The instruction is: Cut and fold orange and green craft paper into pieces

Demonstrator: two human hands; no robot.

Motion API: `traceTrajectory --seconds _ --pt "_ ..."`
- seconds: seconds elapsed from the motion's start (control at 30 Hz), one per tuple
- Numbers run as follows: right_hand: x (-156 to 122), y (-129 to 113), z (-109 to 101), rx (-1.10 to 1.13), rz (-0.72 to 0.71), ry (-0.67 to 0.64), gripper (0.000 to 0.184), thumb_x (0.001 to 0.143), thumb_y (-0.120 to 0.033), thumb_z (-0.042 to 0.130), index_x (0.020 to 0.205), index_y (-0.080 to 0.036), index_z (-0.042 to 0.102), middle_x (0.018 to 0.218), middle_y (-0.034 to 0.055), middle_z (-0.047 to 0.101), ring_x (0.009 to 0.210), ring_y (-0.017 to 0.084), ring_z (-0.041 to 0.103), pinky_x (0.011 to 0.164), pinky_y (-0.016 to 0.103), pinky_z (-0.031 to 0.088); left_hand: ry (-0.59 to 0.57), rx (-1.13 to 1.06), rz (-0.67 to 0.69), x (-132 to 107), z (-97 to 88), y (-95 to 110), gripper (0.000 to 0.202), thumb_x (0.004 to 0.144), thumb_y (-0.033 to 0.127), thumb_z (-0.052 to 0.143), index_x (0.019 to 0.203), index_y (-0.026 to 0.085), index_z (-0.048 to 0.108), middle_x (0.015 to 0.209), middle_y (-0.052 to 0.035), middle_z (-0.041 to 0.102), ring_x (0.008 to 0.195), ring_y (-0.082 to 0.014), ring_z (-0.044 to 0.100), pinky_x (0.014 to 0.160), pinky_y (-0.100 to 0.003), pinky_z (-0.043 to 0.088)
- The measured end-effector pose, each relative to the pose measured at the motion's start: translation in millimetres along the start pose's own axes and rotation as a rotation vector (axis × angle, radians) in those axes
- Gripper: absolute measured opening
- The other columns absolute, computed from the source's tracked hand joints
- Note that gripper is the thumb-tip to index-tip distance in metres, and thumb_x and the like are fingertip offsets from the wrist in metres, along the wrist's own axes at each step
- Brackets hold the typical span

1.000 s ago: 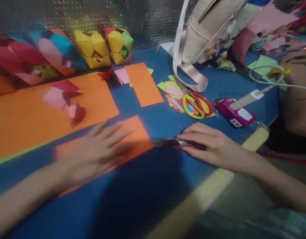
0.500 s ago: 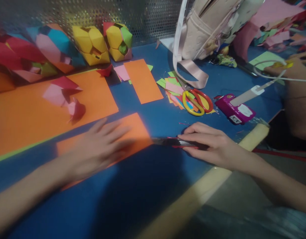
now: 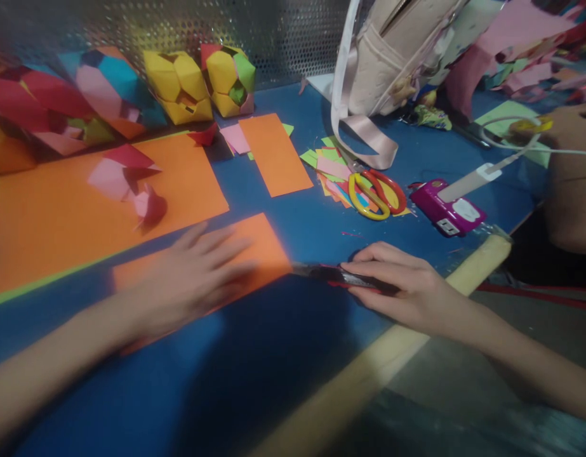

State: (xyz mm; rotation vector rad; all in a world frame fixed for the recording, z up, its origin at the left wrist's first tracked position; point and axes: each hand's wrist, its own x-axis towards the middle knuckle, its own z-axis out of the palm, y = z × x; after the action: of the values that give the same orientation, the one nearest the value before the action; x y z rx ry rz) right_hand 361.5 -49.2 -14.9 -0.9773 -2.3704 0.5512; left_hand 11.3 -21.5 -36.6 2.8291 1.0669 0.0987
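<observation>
The desk (image 3: 283,374) lies open on its near side, but the cutter (image 3: 338,275) bars the gap between left hand (image 3: 192,276) and right hand (image 3: 402,282). Beyond the right hand runs a narrow passage, then scissors (image 3: 379,190) and a purple box (image 3: 442,206) block; a white cable (image 3: 571,151) loops farther right.

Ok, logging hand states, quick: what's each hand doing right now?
Left hand: open, spread over an orange sheet.
Right hand: closed, holding a bladed tool.

Foremost sheet (image 3: 263,240): orange (plain) | tabletop (image 3: 316,238): blue | scissor handles (image 3: 380,198): yellow, red | panel (image 3: 293,44): grey, dotted
</observation>
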Motion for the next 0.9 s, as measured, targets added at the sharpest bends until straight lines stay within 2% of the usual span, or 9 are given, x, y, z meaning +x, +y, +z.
traceTrajectory --seconds 0.43,0.77,0.9 --pt "-3 -11 7 -0.083 -0.023 0.053 0.021 0.092 -0.014 0.060 0.112 -0.016 0.067 0.093 0.0098 0.067 0.086 0.019 0.064 0.070 0.031 0.054 -0.086 0.066 -0.008 2 -5.9 3 0.038 0.100 0.041 0.043 0.132 0.034 0.062 0.151 -0.0050 0.050 0.142 -0.0337 0.041 0.117 -0.059 0.024" --pt "-5 -20 13 -0.088 -0.033 0.045 0.020 0.093 -0.014 0.060 0.112 -0.013 0.065 0.094 0.0108 0.066 0.084 0.019 0.062 0.068 0.031 0.054 0.045 0.215 0.109 1 -3.9 0 0.041 0.104 0.041 0.033 0.128 0.032 0.065 0.145 -0.0065 0.058 0.134 -0.0322 0.051 0.110 -0.057 0.035" --pt "-6 -23 13 -0.083 -0.043 0.020 0.020 0.093 -0.014 0.060 0.112 -0.010 0.064 0.093 0.0119 0.065 0.085 0.020 0.061 0.068 0.032 0.054 0.064 0.254 0.114 2 -3.6 2 0.044 0.105 0.039 0.029 0.124 0.031 0.067 0.142 -0.0063 0.060 0.131 -0.0327 0.054 0.107 -0.056 0.039"
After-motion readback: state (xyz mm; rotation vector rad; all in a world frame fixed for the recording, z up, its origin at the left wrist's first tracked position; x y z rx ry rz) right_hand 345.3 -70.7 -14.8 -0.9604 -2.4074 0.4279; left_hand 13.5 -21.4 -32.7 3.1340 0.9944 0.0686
